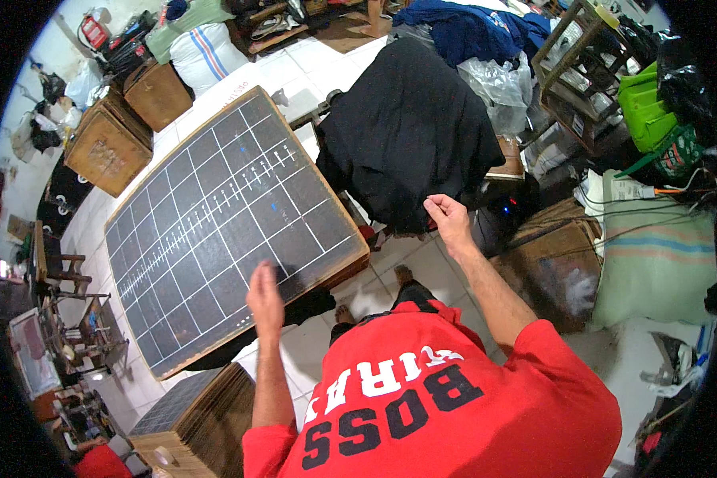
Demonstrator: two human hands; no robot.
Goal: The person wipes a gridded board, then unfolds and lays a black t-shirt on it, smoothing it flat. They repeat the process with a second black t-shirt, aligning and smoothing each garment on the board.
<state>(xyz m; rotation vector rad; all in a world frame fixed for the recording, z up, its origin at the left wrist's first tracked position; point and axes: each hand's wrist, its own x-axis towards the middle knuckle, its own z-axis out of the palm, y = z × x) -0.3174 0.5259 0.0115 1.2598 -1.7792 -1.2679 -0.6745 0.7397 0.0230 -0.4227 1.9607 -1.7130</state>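
Observation:
Before me on the left lies a large dark board [207,239] with a white grid and a tan edge. My left hand [264,296] is over its near edge, its fingers smeared by motion, so what they do is unclear. A black cloth [410,119] is draped in a heap to the right of the board, hiding whatever is under it. At the cloth's near edge my right hand [452,227] is closed, thumb and forefinger pinched together. Anything between those fingertips cannot be made out.
Below the board stands a stack of boards [207,414]. Brown boxes [110,143] and a white sack [203,60] are at the far left. On the right are a wooden frame [570,88], a brown carton [554,263], a pale green sack [653,267] and loose cables.

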